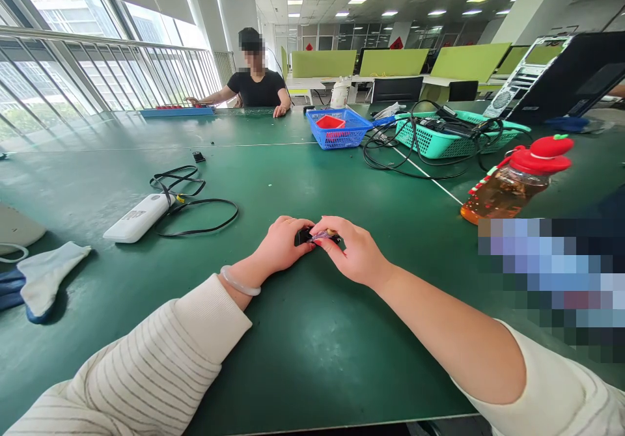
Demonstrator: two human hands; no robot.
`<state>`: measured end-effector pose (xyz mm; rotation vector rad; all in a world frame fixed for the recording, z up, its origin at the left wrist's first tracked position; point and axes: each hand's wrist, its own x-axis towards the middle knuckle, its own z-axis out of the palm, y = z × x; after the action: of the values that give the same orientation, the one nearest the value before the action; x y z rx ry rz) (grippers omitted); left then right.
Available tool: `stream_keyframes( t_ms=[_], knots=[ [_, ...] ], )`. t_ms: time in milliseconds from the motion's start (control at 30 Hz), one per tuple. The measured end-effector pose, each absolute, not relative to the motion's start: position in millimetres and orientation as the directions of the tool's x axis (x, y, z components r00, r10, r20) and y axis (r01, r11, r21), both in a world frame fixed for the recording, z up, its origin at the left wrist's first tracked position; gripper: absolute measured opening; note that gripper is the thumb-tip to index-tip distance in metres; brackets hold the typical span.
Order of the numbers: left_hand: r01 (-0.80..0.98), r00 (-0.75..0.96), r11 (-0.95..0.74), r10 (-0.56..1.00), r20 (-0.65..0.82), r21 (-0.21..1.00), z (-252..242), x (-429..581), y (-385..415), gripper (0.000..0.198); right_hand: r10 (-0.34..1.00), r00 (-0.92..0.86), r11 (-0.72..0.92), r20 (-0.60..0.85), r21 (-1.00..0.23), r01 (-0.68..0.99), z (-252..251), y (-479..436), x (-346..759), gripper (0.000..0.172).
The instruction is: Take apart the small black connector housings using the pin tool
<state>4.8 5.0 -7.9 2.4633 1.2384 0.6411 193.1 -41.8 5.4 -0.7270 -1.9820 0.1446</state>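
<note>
My left hand (pixel 282 246), with a pale bangle at the wrist, rests low over the green table. Its fingers are closed on a small black object (pixel 302 236) whose kind I cannot make out. Close against it, my right hand (pixel 355 251) is closed in a pinch on a small, clear purplish piece (pixel 321 235). Both small things touch or nearly touch between the fingertips. Fingers partly cover them, so how they join is hidden.
Left of my hands lie a white power bank (pixel 139 218) and a black cable (pixel 215 202). A drink bottle (pixel 510 189) stands tilted in view at right. Farther back are a blue basket (pixel 336 138), a green basket (pixel 424 146) with cables, and a seated person (pixel 258 84).
</note>
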Motion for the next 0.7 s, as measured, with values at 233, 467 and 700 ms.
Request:
stream_keyframes(
  t_ms=[233, 467, 700],
  knots=[
    [0.694, 0.519, -0.563, 0.823, 0.231, 0.448, -7.7, 4.3, 5.3, 0.037, 0.477, -0.191, 0.808, 0.858, -0.344, 0.478, 8.5, -43.3, 197.5, 0.023],
    [0.708, 0.514, -0.555, 0.829, 0.222, 0.436, -8.5, 3.5, 6.8, 0.040, 0.570, -0.190, 0.757, 0.799, -0.421, 0.499, 7.8, -37.4, 201.6, 0.016],
    [0.709, 0.516, -0.563, 0.825, 0.231, 0.425, -7.0, 4.8, 5.0, 0.039, 0.570, -0.184, 0.766, 0.801, -0.436, 0.473, 6.1, -41.0, 199.9, 0.016]
  ],
)
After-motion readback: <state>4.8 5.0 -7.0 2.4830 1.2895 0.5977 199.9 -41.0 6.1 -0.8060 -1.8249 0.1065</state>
